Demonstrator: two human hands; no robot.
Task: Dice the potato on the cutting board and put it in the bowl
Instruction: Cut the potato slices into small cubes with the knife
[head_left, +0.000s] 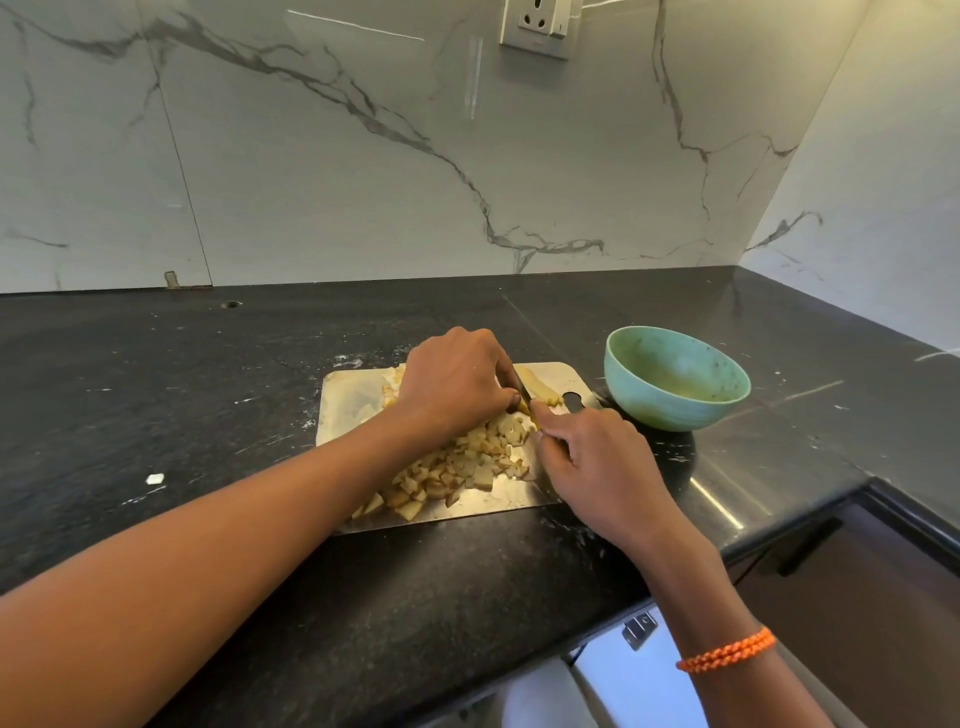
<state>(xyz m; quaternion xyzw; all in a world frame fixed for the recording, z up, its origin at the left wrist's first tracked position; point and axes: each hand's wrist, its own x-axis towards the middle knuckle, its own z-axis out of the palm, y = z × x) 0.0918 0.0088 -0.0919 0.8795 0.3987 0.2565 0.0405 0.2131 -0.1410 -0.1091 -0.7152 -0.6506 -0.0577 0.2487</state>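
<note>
A steel cutting board (353, 400) lies on the black counter. A heap of diced potato (462, 467) covers its near half. At the board's far right lies an uncut potato strip (540, 387), and my left hand (457, 379) curls over it and holds it down. My right hand (597, 467) grips a knife (525, 399) whose handle is hidden in the fist; its blade meets the strip beside my left fingers. A green bowl (675, 384) stands just right of the board; its inside looks empty of potato.
The black counter (156, 389) stretches left with a small white scrap (155, 478) on it. Its front edge runs diagonally at lower right, with a drop to drawers beyond. The marble wall carries a socket (537, 26).
</note>
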